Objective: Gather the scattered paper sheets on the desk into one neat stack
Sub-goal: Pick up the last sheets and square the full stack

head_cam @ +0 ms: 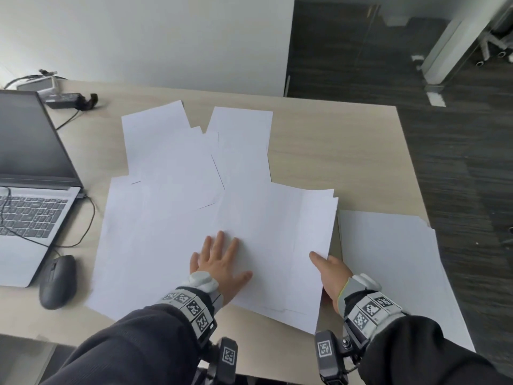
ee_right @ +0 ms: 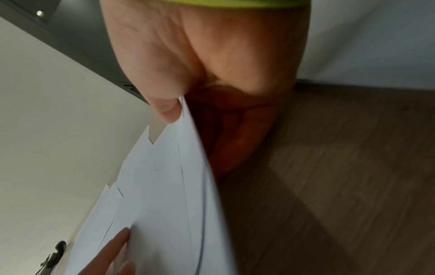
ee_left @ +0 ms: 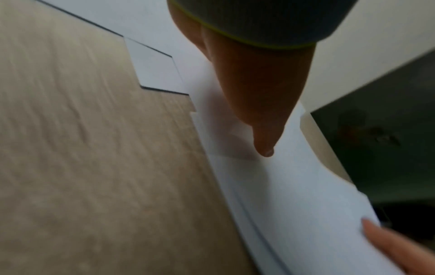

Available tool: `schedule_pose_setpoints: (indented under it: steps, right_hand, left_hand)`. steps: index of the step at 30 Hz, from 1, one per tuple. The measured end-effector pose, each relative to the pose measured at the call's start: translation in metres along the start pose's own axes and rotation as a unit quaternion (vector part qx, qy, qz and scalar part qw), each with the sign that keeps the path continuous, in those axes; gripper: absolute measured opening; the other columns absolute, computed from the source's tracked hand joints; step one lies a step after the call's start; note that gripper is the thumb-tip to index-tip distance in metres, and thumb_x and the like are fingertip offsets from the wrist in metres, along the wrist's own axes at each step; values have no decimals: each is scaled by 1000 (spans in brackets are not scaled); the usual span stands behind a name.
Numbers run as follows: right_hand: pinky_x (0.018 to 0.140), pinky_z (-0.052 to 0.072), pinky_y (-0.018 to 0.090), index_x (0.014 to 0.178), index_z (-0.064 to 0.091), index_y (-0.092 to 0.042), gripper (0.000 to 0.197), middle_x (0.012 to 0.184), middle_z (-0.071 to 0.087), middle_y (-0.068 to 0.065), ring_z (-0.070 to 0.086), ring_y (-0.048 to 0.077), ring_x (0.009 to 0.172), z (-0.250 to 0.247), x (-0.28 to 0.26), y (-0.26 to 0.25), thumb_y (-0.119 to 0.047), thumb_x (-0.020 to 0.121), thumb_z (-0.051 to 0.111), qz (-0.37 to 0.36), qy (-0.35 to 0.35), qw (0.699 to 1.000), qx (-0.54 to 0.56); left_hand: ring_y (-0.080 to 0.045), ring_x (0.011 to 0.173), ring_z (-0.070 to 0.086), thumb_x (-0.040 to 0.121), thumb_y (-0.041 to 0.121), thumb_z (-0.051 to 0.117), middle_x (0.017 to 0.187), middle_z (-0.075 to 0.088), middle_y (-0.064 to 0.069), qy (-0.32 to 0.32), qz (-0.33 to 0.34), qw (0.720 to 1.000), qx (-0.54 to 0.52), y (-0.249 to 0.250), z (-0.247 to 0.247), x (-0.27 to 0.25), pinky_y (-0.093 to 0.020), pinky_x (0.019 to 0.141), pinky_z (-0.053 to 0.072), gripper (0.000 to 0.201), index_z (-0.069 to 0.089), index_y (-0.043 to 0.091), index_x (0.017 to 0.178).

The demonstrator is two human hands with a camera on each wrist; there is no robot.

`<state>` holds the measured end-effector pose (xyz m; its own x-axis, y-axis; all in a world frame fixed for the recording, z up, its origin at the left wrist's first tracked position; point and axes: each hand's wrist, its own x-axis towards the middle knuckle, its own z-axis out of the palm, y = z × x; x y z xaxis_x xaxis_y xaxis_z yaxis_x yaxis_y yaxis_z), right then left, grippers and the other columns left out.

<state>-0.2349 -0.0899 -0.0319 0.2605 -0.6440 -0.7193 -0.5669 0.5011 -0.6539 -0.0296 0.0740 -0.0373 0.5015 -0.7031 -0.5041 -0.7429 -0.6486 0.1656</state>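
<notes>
Several sheets [head_cam: 311, 234] pinched between right-hand fingers [ee_right: 237, 141], thumb [head_cam: 316, 259]

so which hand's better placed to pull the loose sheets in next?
Probably the right hand: it pinches the right edge of the sheets, thumb on top and fingers under. The left hand lies flat on top, pinning them.

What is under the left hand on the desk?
The left hand presses flat on overlapping paper sheets. Whatever lies beneath those sheets is covered; bare desk shows only around them.
</notes>
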Motion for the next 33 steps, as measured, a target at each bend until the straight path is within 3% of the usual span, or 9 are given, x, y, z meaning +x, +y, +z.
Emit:
schedule_pose_setpoints:
  steps: [3,10,13,18,23,26,28,31,33]
  right_hand:
    - [99,48,42,96,65,-22,26,101,72,1,66,25,99,1,0,-1,-47,92,58,-13,4,1000,-17]
    - [100,49,45,96,65,-22,16,100,72,0,66,27,99,-2,4,2,-34,86,70,0,-14,999,-41]
    - [96,52,47,102,66,-16,29,97,72,5,68,30,93,-7,11,5,-36,82,70,-3,2,999,-53]
    - [90,55,50,102,69,-11,43,93,74,8,71,31,87,-22,21,2,-39,69,68,-21,30,999,-39]
    - [89,55,51,97,70,-12,14,92,74,10,70,33,87,-19,21,-10,-21,86,67,-45,37,998,-39]
    - [89,55,48,95,66,-17,8,91,73,9,69,33,88,-10,23,-16,-18,88,64,-51,31,997,-41]
    - [87,56,47,92,66,-18,6,89,73,7,69,32,86,-2,27,-21,-15,89,62,-58,21,997,-52]
    - [86,56,46,93,66,-16,8,87,72,8,68,34,85,8,31,-27,-12,89,61,-63,20,995,-74]
    - [86,56,46,95,66,-14,9,85,71,8,68,35,85,13,34,-29,-12,89,60,-63,23,994,-88]
  left_hand:
    - [-19,151,-27,88,77,33,162,-31,12,-5,48,999,8,6,5,-5,-48,124,-7,87,-14,47,155]
    - [-11,152,-21,91,71,41,164,-20,19,-19,132,991,-4,32,10,-9,-42,125,-6,83,-5,48,156]
    - [-11,154,-14,93,66,45,166,-13,19,11,97,994,-42,19,1,-4,-41,124,0,79,4,46,157]
    - [-20,154,-16,88,75,40,166,-23,9,72,-87,993,-35,-24,-19,3,-52,124,6,87,-6,46,156]
    - [-26,156,-7,65,97,40,169,-10,3,67,-191,977,-61,-78,-27,7,-60,120,17,106,15,38,151]
    - [-25,152,8,49,106,31,166,4,7,60,-177,982,-37,-100,-25,1,-58,110,32,111,26,44,141]
    - [-24,152,7,47,103,36,166,1,11,55,-158,985,-41,-108,-24,-4,-58,110,31,109,24,50,142]
    - [-25,154,-3,48,100,49,166,-17,13,8,-137,990,-32,-109,-29,-9,-57,114,25,123,2,55,152]
    - [-24,154,-10,33,105,48,164,-27,12,-24,-124,992,-12,-107,-33,-13,-54,117,20,143,-14,54,151]
